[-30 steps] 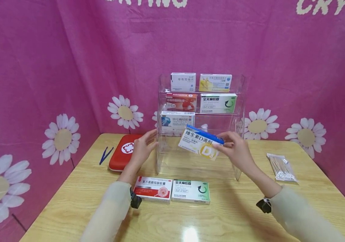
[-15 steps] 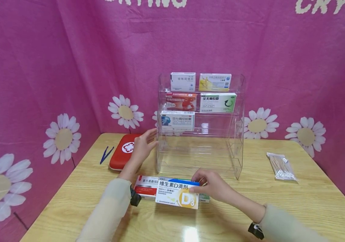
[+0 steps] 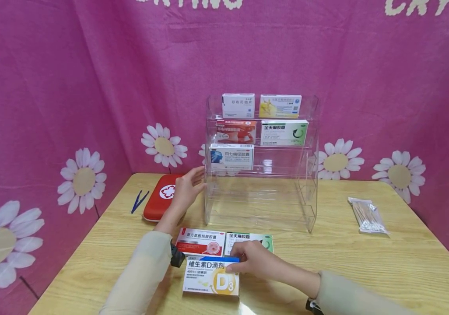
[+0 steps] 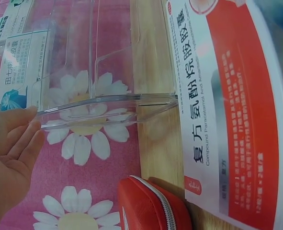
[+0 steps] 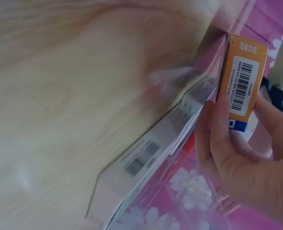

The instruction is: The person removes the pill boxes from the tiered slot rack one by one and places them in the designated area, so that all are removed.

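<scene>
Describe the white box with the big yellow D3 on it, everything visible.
The white cardboard box with the yellow D3 mark has a blue top edge and dark Chinese lettering. The right wrist view shows an orange end flap with a barcode. It is closed, lying face up on the wooden table, in front of the red-and-white box. The right hand grips its right end.

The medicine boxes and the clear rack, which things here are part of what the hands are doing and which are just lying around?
In use:
- D3 box, gripped by the right hand
- clear rack, touched on its side by the left hand
- red-and-white box and green box on the table
- five boxes on the rack's shelves

Lying about:
- red first-aid case
- blue tweezers
- cotton swab packet
</scene>
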`<move>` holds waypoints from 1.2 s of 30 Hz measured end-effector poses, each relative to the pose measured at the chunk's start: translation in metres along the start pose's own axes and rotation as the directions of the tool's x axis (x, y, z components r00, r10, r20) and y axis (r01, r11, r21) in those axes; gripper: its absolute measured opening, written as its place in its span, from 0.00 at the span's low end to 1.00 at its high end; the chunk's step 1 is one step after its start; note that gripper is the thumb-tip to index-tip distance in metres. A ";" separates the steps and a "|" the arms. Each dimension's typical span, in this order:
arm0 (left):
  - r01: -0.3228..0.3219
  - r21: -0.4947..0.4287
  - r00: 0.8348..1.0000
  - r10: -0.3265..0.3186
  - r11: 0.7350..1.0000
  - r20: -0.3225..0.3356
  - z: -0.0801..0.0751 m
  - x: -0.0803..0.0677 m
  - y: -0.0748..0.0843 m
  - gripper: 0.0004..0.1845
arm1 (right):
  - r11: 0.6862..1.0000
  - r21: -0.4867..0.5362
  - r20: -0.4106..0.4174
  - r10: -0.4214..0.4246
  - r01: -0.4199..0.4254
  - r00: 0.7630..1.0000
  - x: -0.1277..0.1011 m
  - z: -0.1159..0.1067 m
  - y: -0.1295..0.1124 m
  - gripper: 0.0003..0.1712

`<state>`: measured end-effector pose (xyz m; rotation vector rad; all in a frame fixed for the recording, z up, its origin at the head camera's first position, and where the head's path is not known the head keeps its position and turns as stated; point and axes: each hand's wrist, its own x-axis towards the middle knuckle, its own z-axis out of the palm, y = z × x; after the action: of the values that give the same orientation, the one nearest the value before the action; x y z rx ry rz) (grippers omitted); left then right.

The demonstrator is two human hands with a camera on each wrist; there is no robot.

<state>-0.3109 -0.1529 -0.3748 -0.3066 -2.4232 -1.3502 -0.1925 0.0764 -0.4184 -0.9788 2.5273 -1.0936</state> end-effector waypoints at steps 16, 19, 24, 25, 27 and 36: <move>-0.038 -0.044 0.999 0.037 0.998 -0.021 0.002 0.000 -0.001 0.26 | 0.979 -0.202 0.011 -0.030 0.032 0.999 0.016 0.033 -0.027 0.15; -0.035 -0.051 0.999 0.034 0.998 -0.021 0.001 0.000 -0.001 0.26 | 0.957 -0.288 0.010 -0.045 0.046 0.999 0.018 0.035 -0.031 0.14; -0.019 -0.036 1.000 0.019 0.999 -0.013 0.002 0.001 -0.002 0.26 | 0.924 -0.380 0.031 -0.025 0.035 0.999 0.021 0.039 -0.033 0.14; -0.016 -0.036 1.000 0.015 0.999 -0.012 0.002 0.001 -0.003 0.26 | 0.922 -0.384 0.032 -0.031 0.040 0.999 0.021 0.040 -0.033 0.14; -0.016 -0.035 1.000 0.016 0.999 -0.012 0.002 0.001 -0.003 0.26 | 0.921 -0.386 0.030 -0.048 0.056 0.998 0.021 0.041 -0.033 0.14; -0.018 -0.045 1.000 0.017 0.999 -0.016 0.001 0.000 -0.004 0.27 | 0.924 -0.370 0.030 -0.087 0.092 0.996 0.022 0.045 -0.032 0.13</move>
<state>-0.3123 -0.1542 -0.3785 -0.3269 -2.3742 -1.3960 -0.1740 0.0205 -0.4253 -1.1961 2.7620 -0.6312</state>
